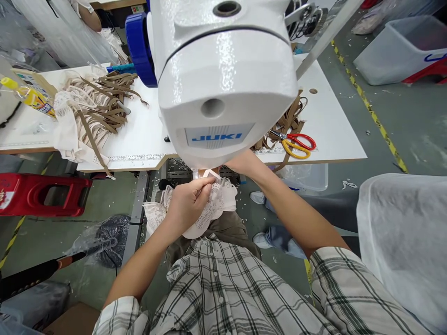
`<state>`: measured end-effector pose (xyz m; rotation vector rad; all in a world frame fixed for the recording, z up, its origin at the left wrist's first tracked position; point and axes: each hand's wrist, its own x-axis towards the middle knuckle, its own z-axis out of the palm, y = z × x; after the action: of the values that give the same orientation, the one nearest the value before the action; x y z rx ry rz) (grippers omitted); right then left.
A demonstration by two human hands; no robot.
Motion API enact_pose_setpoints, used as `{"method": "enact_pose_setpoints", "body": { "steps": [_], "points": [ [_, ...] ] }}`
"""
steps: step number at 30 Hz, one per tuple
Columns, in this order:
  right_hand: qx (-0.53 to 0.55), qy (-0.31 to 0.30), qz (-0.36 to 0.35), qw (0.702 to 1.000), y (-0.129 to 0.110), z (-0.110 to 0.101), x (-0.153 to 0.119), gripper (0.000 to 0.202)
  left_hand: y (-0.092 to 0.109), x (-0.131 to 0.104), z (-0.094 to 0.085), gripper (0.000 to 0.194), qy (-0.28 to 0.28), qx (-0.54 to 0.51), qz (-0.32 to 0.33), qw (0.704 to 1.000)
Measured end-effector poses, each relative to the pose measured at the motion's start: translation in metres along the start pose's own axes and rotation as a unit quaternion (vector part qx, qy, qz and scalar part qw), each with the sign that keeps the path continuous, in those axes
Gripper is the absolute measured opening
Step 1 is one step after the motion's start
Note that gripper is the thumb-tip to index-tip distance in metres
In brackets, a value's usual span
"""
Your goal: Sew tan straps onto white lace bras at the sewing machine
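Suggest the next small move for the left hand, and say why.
Perhaps ease the lace cloth slightly forward with the left hand, which pinches it close to the sewing machine. Gently would be best, since the right hand is partly hidden behind the machine.

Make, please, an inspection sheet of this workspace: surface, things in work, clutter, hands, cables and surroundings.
Surface: white table, with a printed ruler along its front edge.
Job's things: white lace fabric over the lap, below the sewing machine marked JUKI.
Clutter: brown straps and pale lace pieces heaped at left, beside a yellow bottle; scissors by brown strips at right.
Hands: left hand pinches the fabric; right hand is partly hidden behind the machine head, its grip unclear.
Cables: none identifiable with certainty.
Surroundings: red stool at left; translucent bin and yellow-black floor tape at right.
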<state>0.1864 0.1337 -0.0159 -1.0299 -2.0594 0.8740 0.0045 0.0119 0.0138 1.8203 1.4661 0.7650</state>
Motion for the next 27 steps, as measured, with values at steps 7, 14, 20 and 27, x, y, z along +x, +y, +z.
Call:
{"method": "enact_pose_setpoints", "body": {
  "steps": [7,14,20,27],
  "points": [
    [-0.011,0.004,0.004,1.000,-0.002,0.000,-0.001,0.010,0.000,0.003,-0.003,0.030,-0.012,0.018,0.007,1.000],
    [-0.007,0.012,-0.014,1.000,0.002,0.001,0.000,0.012,0.003,-0.003,-0.005,0.030,-0.052,0.029,0.043,0.997],
    [0.005,0.009,-0.005,1.000,0.002,0.001,0.000,0.016,-0.001,-0.008,-0.001,0.030,-0.048,0.040,0.084,0.994],
    [0.002,0.012,-0.016,1.000,0.004,0.002,0.000,0.018,0.000,-0.004,-0.004,0.032,-0.058,0.047,0.054,0.996]
  ]
}}
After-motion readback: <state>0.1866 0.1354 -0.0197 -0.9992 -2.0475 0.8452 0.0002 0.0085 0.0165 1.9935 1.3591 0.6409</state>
